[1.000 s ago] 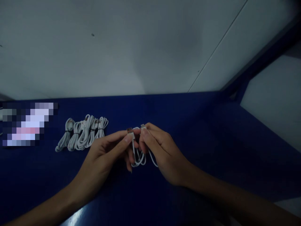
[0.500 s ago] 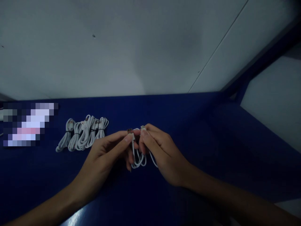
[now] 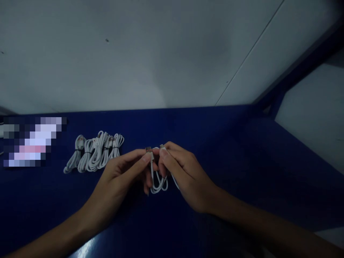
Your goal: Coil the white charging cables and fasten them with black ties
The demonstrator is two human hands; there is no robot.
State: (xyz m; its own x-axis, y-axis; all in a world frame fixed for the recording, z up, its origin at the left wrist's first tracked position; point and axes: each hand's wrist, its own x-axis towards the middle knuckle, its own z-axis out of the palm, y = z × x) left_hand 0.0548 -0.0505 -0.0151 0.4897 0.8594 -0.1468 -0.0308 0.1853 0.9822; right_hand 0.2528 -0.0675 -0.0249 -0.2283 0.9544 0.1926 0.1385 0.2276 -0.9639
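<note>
A white USB cable hangs in loose loops between my two hands, above the blue surface. My left hand pinches its USB-A plug between thumb and forefinger, metal end pointing away from me. In my right hand is the cable's smaller plug, gripped the same way, its tip just showing past the thumb. The two plugs are side by side with a small gap. Part of the cord is hidden behind my fingers.
Left of my hands lies a row of several white cables, coiled and bound with dark ties. Farther left is a blurred-out rectangular object. A pale wall rises behind the blue table, and a blue frame stands at the right.
Almost nothing differs. My right hand's fingertips and the smaller plug have shifted very slightly left, and the hanging loops sit a touch lower.
</note>
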